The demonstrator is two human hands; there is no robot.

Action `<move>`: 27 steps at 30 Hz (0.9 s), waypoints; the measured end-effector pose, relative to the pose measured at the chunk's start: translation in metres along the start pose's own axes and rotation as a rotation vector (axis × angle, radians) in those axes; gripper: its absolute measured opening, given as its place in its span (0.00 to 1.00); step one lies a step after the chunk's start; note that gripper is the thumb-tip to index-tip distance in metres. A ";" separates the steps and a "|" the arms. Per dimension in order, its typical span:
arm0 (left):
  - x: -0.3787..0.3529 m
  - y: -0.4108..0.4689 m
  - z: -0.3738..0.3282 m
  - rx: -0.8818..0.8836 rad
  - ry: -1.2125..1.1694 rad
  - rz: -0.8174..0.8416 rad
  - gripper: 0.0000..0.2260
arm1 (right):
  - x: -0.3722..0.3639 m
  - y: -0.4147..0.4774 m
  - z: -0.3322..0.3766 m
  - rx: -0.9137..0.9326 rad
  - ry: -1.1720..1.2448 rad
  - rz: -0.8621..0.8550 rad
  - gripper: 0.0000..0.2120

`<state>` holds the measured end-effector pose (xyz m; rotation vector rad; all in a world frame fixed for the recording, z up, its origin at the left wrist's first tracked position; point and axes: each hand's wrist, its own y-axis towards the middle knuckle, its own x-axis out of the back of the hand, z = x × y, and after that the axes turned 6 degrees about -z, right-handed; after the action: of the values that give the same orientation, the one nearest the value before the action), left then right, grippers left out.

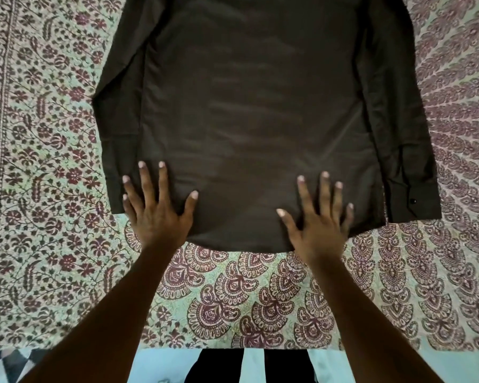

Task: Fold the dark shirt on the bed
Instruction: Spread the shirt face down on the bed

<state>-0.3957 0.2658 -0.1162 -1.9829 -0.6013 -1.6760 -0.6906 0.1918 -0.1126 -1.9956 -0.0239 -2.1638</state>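
One patterned bed (260, 299) fills the view, with the dark shirt (255, 120) spread flat across it and its sleeves lying alongside. The left hand (156, 214) and right hand (318, 225) press the near hem, fingers splayed, gripping nothing. It looks like smoothing; next, one side wants pinching and folding inward.

Both arms reach forward, left hand (156, 214) and right hand (320, 225) flat, fingers straight and spread.
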 end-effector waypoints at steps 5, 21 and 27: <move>0.009 -0.005 -0.036 -0.059 -0.032 -0.006 0.41 | 0.012 -0.013 -0.007 -0.084 0.051 0.040 0.40; 0.001 -0.031 -0.026 0.076 -0.080 0.015 0.37 | 0.001 -0.007 -0.047 -0.207 0.065 -0.062 0.38; -0.005 -0.001 -0.057 -0.134 -0.100 0.013 0.38 | 0.011 0.042 0.031 0.204 0.112 -0.086 0.33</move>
<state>-0.4414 0.2318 -0.1130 -2.1712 -0.5224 -1.6563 -0.6546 0.1534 -0.1045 -1.7901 -0.3066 -2.2211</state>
